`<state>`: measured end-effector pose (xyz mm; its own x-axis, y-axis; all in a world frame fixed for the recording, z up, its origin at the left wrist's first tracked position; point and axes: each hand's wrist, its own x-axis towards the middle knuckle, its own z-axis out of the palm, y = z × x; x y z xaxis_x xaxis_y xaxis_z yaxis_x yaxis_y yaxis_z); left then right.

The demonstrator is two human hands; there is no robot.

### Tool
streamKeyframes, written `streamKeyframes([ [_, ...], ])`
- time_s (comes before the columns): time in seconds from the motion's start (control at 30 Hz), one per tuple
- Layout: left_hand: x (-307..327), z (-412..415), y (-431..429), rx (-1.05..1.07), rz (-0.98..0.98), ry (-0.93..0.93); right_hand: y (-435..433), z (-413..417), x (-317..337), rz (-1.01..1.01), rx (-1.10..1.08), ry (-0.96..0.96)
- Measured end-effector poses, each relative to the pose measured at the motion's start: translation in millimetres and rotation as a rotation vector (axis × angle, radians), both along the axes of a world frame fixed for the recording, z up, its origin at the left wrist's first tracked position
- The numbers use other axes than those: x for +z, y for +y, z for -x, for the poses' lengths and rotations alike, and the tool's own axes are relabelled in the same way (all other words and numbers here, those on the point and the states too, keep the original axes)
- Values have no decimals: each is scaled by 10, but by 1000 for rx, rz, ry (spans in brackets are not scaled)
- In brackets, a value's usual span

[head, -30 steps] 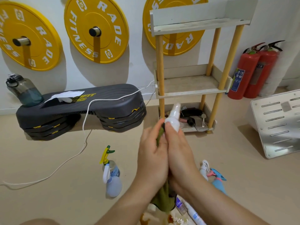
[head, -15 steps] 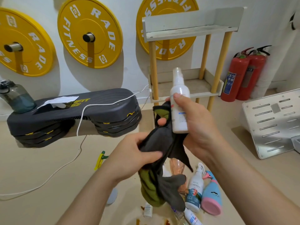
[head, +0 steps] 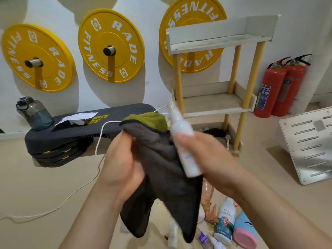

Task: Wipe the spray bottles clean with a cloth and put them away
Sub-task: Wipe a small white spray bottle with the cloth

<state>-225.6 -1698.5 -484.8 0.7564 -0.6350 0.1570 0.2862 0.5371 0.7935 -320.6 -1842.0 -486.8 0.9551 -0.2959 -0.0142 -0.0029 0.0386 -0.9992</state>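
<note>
Floor bottles [head: 225, 221]: a cluster of assorted sprays low in the view, under the hands, some upright, some lying down; judged not yet wiped.
Left hand [head: 122, 159]: fingers curled, clutching a bunched fold of the cloth.
Cloth [head: 161, 169]: dark grey with a green face; soft and limp, its two tails hang free below both hands, and it touches the bottle's side.
Right hand [head: 212, 159]: fingers wrapped round the lower body of the spray bottle; motion blur hides their exact placement.
Spray bottle [head: 183, 141]: slim, white, plastic; held in the air between the hands, tilted with the nozzle up and to the left.
Handling: probably light and rigid; the smooth wall is likely slippery if damp, and the thin neck and clear cap look like the weakest parts.
Hold point: the cylindrical body, not the cap; let the cloth do the rubbing.
Shelf rack [head: 215, 106]: wooden posts and pale shelves beyond the hands; the middle shelf is the likely place to put it.
Fire extinguishers [head: 274, 90]: a red pair, right of the rack.
</note>
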Motion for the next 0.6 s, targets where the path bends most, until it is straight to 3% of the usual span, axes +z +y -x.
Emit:
streamKeyframes([
  [0.07,28,-20,50,-239,89,125,43,-30,-90,491,-18,-2],
  [0.1,30,-19,58,-280,88,162,60,-40,-116,572,-40,-8],
  [0.23,8,-46,110,-122,80,234,-31,-68,-106,524,-248,-173],
  [0.37,33,214,-88,-81,20,151,55,-135,-82,414,-241,-228],
  [0.47,-164,446,-335,264,-319,-125,319,-196,-280,564,-276,-198],
  [0.5,-182,468,-372,394,-392,-120,374,-191,-342,626,-269,-188],
  [0.6,-143,357,-327,507,-424,36,473,-112,-413,760,-241,-188],
])
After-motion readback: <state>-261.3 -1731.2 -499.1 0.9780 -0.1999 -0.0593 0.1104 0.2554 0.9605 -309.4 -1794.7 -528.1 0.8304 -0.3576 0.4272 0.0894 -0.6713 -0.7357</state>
